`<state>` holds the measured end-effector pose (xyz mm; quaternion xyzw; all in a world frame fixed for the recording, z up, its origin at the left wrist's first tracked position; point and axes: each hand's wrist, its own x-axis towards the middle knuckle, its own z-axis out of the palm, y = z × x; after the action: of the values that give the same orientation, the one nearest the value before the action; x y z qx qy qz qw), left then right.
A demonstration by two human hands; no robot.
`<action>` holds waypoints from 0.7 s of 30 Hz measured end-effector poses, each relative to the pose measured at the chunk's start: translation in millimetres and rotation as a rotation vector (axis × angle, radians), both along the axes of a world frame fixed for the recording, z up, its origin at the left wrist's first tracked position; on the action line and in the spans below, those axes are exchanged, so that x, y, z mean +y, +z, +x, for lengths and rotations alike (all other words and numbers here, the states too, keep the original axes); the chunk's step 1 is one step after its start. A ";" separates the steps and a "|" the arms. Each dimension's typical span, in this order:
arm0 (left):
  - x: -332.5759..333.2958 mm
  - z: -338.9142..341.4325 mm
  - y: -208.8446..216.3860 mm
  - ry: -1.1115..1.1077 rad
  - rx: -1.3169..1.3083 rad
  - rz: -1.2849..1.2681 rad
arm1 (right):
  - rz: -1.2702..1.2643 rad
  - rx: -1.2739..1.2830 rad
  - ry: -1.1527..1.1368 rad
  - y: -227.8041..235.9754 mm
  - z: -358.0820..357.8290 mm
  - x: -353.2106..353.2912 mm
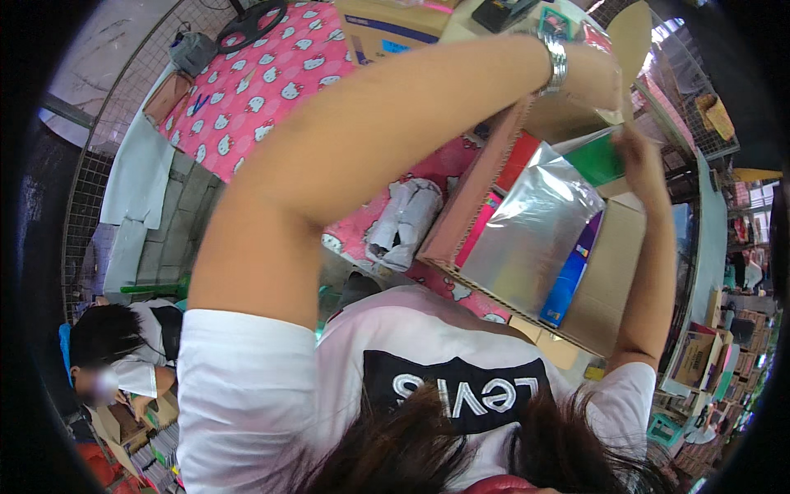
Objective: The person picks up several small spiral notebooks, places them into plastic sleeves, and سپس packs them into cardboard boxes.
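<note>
An open cardboard box stands tilted in front of me at right. In it lie a shiny, clear-wrapped silvery pack, a blue carton, a red piece and a green piece. My left arm crosses over the table, a metal wristwatch on it. My left hand bends over the far end of the box, its fingers hidden. By the green piece at the box's far right corner is my right hand. Its fingers look curled in, somewhat blurred, and what they hold cannot be made out.
A pink patterned cloth covers the table. On it rest a crumpled grey-white bundle and another carton. Dark devices lie at the back. Another person works over a box at lower left. Stacked boxes stand at right.
</note>
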<state>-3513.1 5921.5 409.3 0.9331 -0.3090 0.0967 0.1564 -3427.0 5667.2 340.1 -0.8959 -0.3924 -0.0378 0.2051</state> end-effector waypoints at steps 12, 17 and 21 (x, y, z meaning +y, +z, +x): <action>155.1 -144.2 3.7 0.227 -0.231 -0.960 | 0.371 -0.328 0.129 129.3 -149.1 265.2; 287.9 -195.4 -135.4 0.225 0.490 -2.074 | -0.267 -0.105 -0.014 10.1 -73.2 418.0; 358.2 -286.8 -278.1 0.655 0.609 -2.292 | -0.638 0.180 0.062 -221.7 -82.2 442.7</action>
<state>-3800.0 6279.7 131.3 0.2744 0.2525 0.1251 0.9194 -3509.2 6110.0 118.4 -0.9023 -0.3917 0.1726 -0.0508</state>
